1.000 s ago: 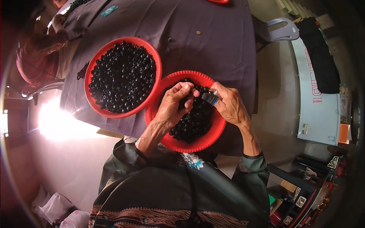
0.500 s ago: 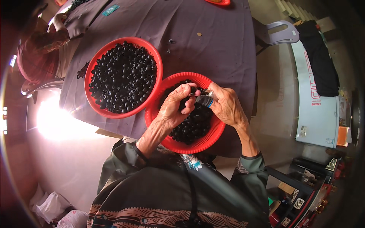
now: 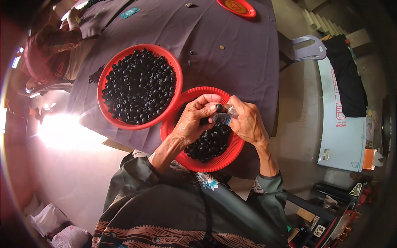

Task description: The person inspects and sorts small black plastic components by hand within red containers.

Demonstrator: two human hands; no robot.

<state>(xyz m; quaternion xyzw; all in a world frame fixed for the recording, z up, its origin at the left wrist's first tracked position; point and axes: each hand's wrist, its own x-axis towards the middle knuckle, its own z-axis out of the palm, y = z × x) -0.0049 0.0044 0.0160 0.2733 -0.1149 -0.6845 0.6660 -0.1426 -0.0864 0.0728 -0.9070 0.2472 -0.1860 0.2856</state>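
Both of my hands meet above the near red basket (image 3: 236, 153), which holds many small round black pieces (image 3: 209, 144), some with a hole showing. My left hand (image 3: 194, 120) is closed, pinching one round black piece (image 3: 219, 108) between thumb and fingers. Against it, my right hand (image 3: 248, 122) is closed too. At its thumb sits a dark ribbed cover (image 3: 222, 118) with a blue edge. A bit of something clear and shiny (image 3: 232, 110) shows between thumb and forefinger; what it belongs to is hidden by the fingers.
Touching the near basket on its left, a second red basket (image 3: 180, 78) is full of similar black pieces. A red plate (image 3: 248, 12) lies at the table's far edge. Another person (image 3: 51, 53) sits at the far left. A grey chair (image 3: 310, 51) stands right of the table (image 3: 231, 66).
My left forefinger has straightened over the black piece, and the hands have drawn closer together. The whole scene has shifted slightly down in the view.
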